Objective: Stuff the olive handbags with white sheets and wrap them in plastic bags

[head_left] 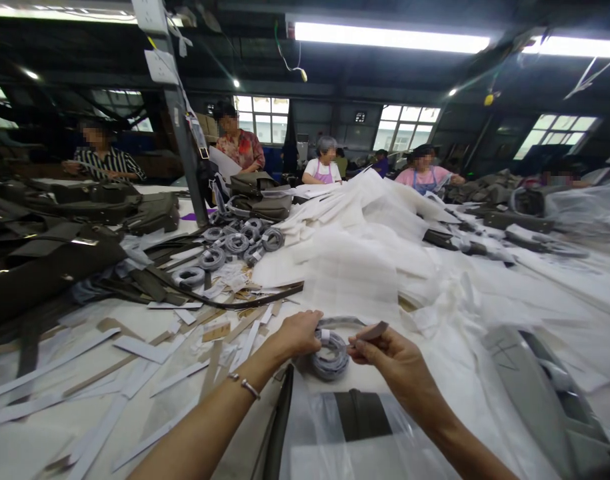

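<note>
Near the middle of the table, a coiled strap [329,365] in grey plastic wrapping has a white band around its upper part. My left hand [301,333] grips the coil at its left edge, fingers partly hidden behind it. On the other side, my right hand [387,349] pinches a short dark brownish strap end [376,331] between thumb and fingers. A grey length of strap arches from the coil toward that hand; whether the two join is hidden. Just below the coil lies a dark olive bag [363,415] under clear plastic.
Several wrapped strap coils [236,243] are piled at left centre. White foam sheets [355,267] heap up ahead. Paper strips [139,348] litter the left side, near dark bags [45,260]. A plastic-wrapped grey bag [539,400] lies right. Several co-workers stand across the table, beyond a metal post [185,147].
</note>
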`<action>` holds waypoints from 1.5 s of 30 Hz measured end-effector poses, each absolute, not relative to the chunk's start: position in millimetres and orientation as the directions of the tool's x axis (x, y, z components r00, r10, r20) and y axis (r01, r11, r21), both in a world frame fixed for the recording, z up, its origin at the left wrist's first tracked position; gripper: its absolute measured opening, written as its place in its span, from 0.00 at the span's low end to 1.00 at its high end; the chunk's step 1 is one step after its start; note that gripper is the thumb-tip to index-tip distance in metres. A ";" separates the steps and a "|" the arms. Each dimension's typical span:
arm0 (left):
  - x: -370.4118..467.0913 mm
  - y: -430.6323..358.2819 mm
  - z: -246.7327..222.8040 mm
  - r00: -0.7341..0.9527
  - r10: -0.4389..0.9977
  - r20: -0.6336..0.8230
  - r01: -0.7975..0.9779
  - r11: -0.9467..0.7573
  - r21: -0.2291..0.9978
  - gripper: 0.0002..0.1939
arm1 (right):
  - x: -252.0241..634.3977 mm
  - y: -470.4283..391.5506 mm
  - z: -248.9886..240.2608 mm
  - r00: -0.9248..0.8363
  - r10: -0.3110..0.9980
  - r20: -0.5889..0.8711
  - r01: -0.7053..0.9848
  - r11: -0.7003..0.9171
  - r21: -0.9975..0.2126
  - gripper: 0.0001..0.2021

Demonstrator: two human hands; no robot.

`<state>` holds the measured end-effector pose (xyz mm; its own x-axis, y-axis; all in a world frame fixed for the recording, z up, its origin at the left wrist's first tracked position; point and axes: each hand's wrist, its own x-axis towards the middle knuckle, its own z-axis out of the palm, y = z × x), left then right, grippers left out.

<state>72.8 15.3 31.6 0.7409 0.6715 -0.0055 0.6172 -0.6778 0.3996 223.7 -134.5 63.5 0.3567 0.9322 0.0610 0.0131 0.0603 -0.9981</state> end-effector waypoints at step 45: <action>59.7 14.9 25.0 0.705 0.653 -0.278 0.343 0.030 0.939 0.38 | 245.3 -90.1 49.1 -0.523 0.546 0.655 0.788 0.601 0.129 0.09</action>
